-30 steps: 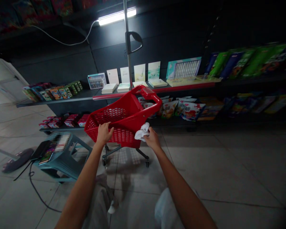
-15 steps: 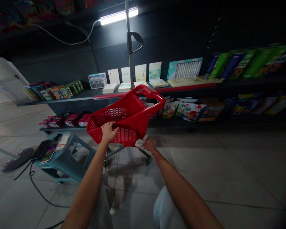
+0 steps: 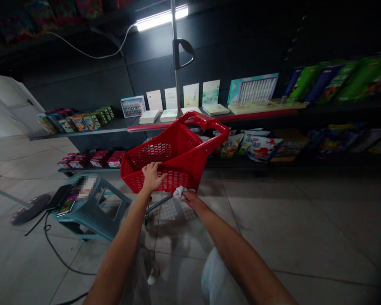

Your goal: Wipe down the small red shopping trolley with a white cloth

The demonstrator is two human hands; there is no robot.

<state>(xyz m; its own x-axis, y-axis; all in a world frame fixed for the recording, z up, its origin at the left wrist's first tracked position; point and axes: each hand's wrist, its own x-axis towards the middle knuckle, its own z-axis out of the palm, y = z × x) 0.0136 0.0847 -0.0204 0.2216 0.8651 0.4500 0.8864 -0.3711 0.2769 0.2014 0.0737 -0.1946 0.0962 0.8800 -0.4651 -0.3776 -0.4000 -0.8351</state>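
Observation:
A red plastic shopping cart (image 3: pixel 174 146) stands in front of me, its handle toward the right and its mesh basket toward the left. My left hand (image 3: pixel 153 177) grips the near rim of the basket, fingers bent over the edge and thumb to the right. Crumpled in my right hand (image 3: pixel 192 199) is a white cloth (image 3: pixel 179 192), held against the lower side of the basket near its right end. The right fingers are closed on the cloth and partly hidden by it.
A blue-grey plastic stool (image 3: pixel 95 212) at left carries a dark device and a blurred item. A cable (image 3: pixel 55 252) runs over the floor beside it. Behind the cart, a shelf (image 3: pixel 104 130) bears books and boxes; snack bags (image 3: pixel 263 146) lie below. A metal pole (image 3: pixel 177 80) rises behind the cart.
My right hand has slid the cloth a little leftward along the basket's lower side. The left hand keeps its place on the rim. The whole view has shifted slightly.

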